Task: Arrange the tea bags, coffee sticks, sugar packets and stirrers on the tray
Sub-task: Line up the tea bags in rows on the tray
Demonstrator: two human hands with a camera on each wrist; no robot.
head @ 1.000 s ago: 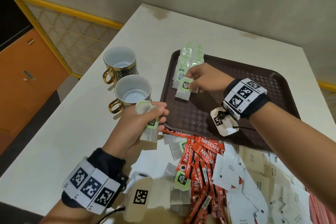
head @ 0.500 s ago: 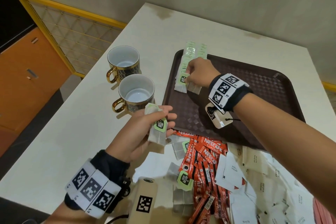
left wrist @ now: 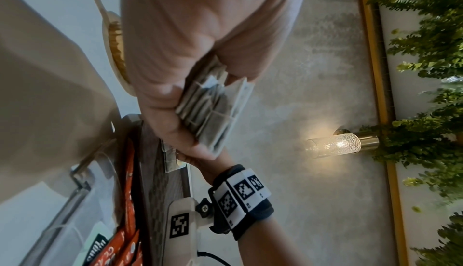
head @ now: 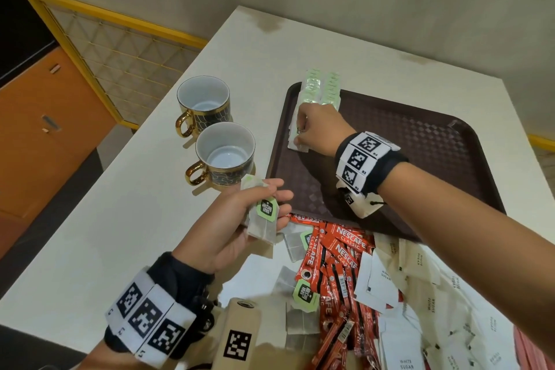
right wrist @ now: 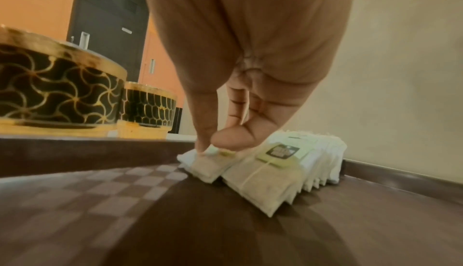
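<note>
A dark brown tray (head: pixel 420 141) lies on the white table. Two rows of tea bags (head: pixel 321 88) stand along its far left corner. My right hand (head: pixel 315 132) pinches the front tea bag (right wrist: pixel 208 165) of the left row between thumb and fingers, down on the tray (right wrist: pixel 175 211). My left hand (head: pixel 240 219) hovers near the tray's front left corner and grips a small stack of tea bags (head: pixel 264 219), seen edge-on in the left wrist view as a stack of tea bags (left wrist: pixel 213 112). Coffee sticks (head: pixel 336 264), sugar packets (head: pixel 420 294) and loose tea bags (head: pixel 303 300) lie heaped on the table.
Two black and gold mugs (head: pixel 222 156) stand left of the tray, close to my left hand. The heap of packets reaches the tray's front edge. A brown box with a marker (head: pixel 237 336) sits at the table's near edge. Pink packets (head: pixel 531 351) show at bottom right.
My right hand carried its tea bag from the tray's left middle to the front of the left row and set it down. The left hand stayed near the tray's corner with its stack.
</note>
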